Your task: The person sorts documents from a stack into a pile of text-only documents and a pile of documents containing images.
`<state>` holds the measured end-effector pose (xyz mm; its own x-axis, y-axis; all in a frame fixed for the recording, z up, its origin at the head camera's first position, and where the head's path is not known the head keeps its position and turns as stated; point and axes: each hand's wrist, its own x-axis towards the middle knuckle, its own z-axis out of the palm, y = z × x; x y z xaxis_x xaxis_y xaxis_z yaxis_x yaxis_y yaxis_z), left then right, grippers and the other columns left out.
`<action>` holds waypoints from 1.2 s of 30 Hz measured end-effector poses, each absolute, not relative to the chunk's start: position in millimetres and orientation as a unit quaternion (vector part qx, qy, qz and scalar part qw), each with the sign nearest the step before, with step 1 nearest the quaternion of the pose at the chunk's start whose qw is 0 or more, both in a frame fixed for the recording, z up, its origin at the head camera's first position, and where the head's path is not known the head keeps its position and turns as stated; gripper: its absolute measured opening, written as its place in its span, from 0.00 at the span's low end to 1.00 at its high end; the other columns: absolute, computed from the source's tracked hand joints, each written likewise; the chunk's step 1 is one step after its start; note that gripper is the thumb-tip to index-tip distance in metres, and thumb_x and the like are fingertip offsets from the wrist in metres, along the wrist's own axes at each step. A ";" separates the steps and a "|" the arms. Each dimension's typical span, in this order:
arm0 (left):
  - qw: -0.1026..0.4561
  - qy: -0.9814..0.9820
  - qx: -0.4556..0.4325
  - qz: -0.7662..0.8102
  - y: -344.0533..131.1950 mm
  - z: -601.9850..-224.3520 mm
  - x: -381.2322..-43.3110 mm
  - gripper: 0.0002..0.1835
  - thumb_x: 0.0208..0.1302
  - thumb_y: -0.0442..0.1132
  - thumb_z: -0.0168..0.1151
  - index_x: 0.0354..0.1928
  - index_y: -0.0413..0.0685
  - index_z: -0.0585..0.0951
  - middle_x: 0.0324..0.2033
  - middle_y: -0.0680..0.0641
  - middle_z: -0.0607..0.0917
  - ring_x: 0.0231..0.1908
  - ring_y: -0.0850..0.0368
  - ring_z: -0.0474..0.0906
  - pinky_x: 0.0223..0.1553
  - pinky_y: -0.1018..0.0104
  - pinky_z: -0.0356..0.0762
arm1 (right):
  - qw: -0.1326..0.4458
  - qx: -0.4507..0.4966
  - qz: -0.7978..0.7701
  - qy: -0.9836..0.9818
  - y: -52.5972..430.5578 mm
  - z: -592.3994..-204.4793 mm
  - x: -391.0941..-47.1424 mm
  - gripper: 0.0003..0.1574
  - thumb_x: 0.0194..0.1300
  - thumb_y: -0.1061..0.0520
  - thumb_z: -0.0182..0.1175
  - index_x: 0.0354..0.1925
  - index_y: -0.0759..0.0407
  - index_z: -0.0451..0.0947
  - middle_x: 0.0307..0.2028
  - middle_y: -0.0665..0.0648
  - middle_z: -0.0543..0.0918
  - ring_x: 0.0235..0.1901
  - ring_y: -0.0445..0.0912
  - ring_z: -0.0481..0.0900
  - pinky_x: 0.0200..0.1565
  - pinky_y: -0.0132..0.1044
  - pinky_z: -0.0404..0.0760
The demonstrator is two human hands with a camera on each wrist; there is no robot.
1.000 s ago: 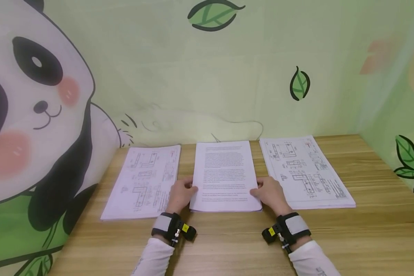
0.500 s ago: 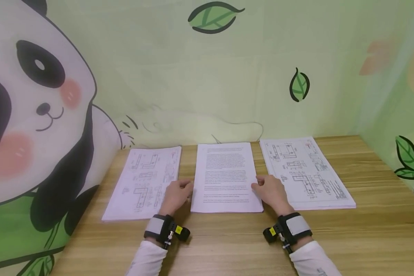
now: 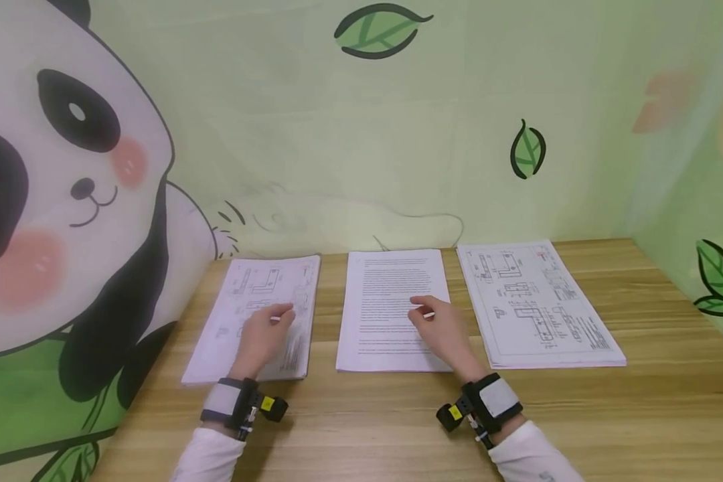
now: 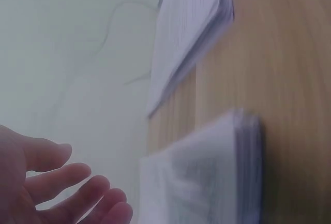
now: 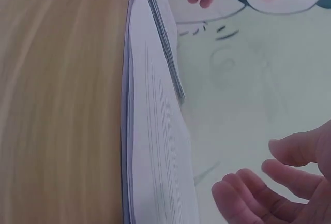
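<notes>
- White text-printed paper stack (image 3: 376, 318) lies flat mid-table, between the left white line-drawing paper stack (image 3: 259, 284) and the right white line-drawing paper stack (image 3: 536, 308); gaps on the brown wood-grain table (image 3: 361, 422) probably keep all 3 unmixed.
- Left hand (image 3: 266, 336) hovers over the left stack, fingers loosely curved, thumb parted, holding nothing.
- Right hand (image 3: 446, 329) hangs above the middle stack, similarly relaxed, gripping nothing.
</notes>
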<state>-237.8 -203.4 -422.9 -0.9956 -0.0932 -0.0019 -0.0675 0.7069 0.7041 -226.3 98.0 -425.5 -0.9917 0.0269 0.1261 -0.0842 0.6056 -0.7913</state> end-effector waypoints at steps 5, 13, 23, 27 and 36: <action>0.017 -0.931 0.053 -0.361 -230.2 -418.6 -240.6 0.24 0.68 0.49 0.48 0.61 0.45 0.73 0.60 0.37 0.75 0.56 0.41 0.73 0.53 0.45 0.73 | 0.069 0.053 0.480 -0.873 72.8 -422.3 -223.9 0.19 0.63 0.55 0.56 0.52 0.57 0.79 0.40 0.59 0.84 0.37 0.49 0.80 0.40 0.43 0.80; -0.019 -0.939 0.082 -0.333 -263.5 -414.6 -242.1 0.29 0.69 0.52 0.44 0.65 0.41 0.66 0.67 0.33 0.64 0.66 0.34 0.57 0.63 0.35 0.57 | 0.057 0.114 0.521 -0.844 33.2 -423.3 -222.2 0.20 0.64 0.58 0.55 0.54 0.59 0.76 0.43 0.60 0.84 0.41 0.50 0.80 0.44 0.46 0.81; -0.055 -0.937 0.115 -0.324 -290.6 -428.5 -242.2 0.30 0.69 0.47 0.46 0.66 0.33 0.61 0.66 0.28 0.60 0.65 0.30 0.54 0.63 0.33 0.56 | -0.031 0.145 0.550 -0.822 -7.7 -437.9 -222.2 0.26 0.64 0.57 0.52 0.61 0.59 0.69 0.54 0.66 0.79 0.51 0.55 0.78 0.54 0.49 0.77; -0.058 -0.942 0.118 -0.309 -299.1 -439.0 -244.8 0.31 0.68 0.45 0.47 0.65 0.28 0.60 0.65 0.24 0.59 0.64 0.28 0.55 0.62 0.33 0.57 | -0.077 0.141 0.577 -0.801 -21.0 -444.1 -222.8 0.31 0.64 0.57 0.54 0.65 0.61 0.64 0.58 0.68 0.75 0.55 0.57 0.75 0.57 0.51 0.76; -0.097 -0.939 0.118 -0.309 -300.6 -443.0 -243.2 0.36 0.67 0.46 0.49 0.69 0.30 0.52 0.67 0.24 0.53 0.64 0.26 0.52 0.62 0.32 0.55 | -0.173 0.070 0.649 -0.738 -38.5 -452.0 -225.9 0.37 0.63 0.53 0.56 0.68 0.56 0.59 0.60 0.68 0.71 0.51 0.53 0.77 0.52 0.48 0.79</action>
<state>-243.2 -300.6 -443.0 -0.9534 -0.1620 -0.2547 -0.2815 0.7816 0.5566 -225.9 -38.5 -452.0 -0.9305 -0.3278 -0.1637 0.1203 0.1488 -0.9815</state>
